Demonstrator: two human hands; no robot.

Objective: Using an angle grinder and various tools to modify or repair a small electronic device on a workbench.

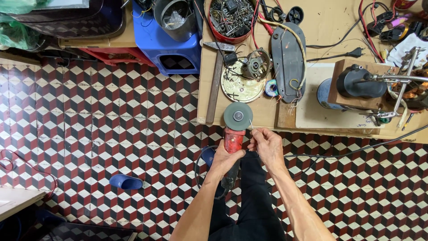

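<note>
- Head view shows the biggest thing first: a floor of red, white and black cube-pattern tiles [98, 129], with a blue slipper [126, 181] lying on it.
- Next in size is the flat brown wooden workbench [330, 18] at the top, full of parts and wires.
- A blue plastic stool [166, 42] stands just left of the bench, with a grey metal can on top.
- A long dark grey plastic cover [287, 60] lies on the bench, beside a round brass-coloured metal plate [240, 85].
- A red round bowl of screws and scrap bits [231, 18] sits near the top edge.
- A hammer with a wooden handle [215, 85] lies along the bench's left side.
- The red angle grinder with a grey round disc [236, 127] is at the bench's front edge, disc up, over the person's lap.
- The left hand [225, 158] is wrapped tight around the red body of the grinder.
- The right hand [266, 143] has its fingers pressed together, pinching a thin silver wire [251, 126] just beside the disc.
- To do this well, I think the grinder must be held very still, and the wire should touch the disc softly, with fingers kept back from the disc.
- A small blue roll of tape [271, 88] is the only pack-like thing I can tell; labels are too small to see.
</note>
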